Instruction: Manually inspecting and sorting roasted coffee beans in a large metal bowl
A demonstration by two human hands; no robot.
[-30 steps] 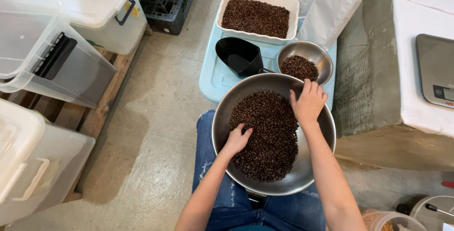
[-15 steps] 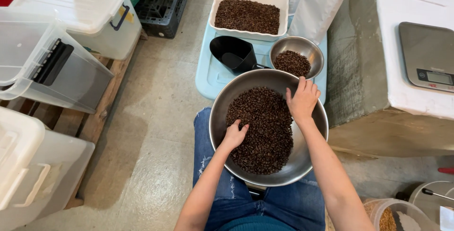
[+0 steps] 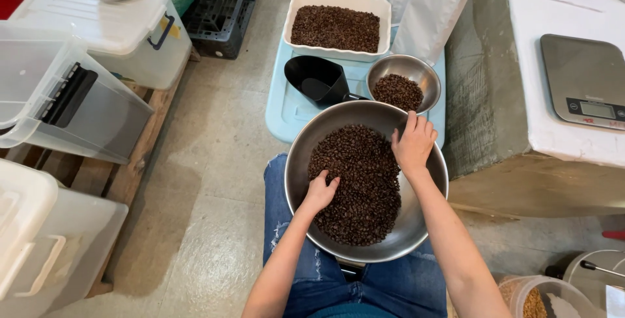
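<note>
A person sorts coffee beans (image 3: 358,181) in a large steel bowl (image 3: 426,217); left hand (image 3: 321,192) curled narrow at its near-left edge, right hand (image 3: 413,143) spread wide by the far rim; picking continues.

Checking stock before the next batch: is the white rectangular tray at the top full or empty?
Nearly full. The white rectangular tray holds a layer of dark coffee beans covering its whole floor.

Left hand (image 3: 321,193) loosely curled, right hand (image 3: 413,143) spread palm-down, both forearms extended forward
</note>
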